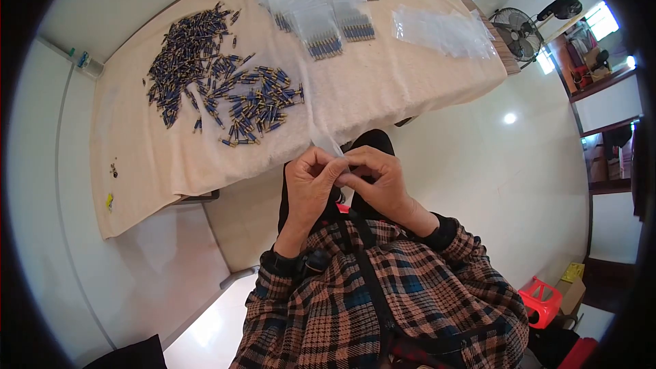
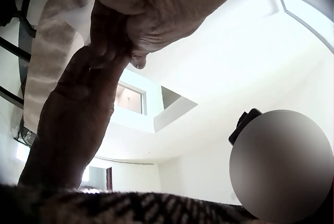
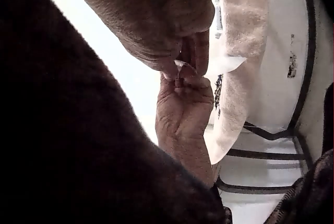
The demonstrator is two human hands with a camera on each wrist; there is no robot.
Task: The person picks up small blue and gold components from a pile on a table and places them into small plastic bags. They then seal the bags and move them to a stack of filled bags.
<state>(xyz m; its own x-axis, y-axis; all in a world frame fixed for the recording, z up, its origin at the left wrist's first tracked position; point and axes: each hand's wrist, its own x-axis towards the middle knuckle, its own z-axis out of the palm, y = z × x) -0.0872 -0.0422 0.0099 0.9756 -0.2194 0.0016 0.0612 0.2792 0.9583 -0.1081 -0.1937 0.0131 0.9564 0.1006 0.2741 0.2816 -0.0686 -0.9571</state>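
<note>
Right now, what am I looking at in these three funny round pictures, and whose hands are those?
These are a person's two hands, filmed by three small cameras. The big round picture comes from a camera on the head, looking down. The other two come from cameras on each wrist, looking up at the fingers.

The left hand and right hand meet in front of the chest, and together they pinch a thin clear plastic bag.

On the table lies a cream cloth. On it sits a heap of small blue and gold pieces, some filled bags, and empty bags.

clear plastic bag [image 1: 326,138] | thin, transparent, hanging upright | pinched at lower edge, before table edge
</note>
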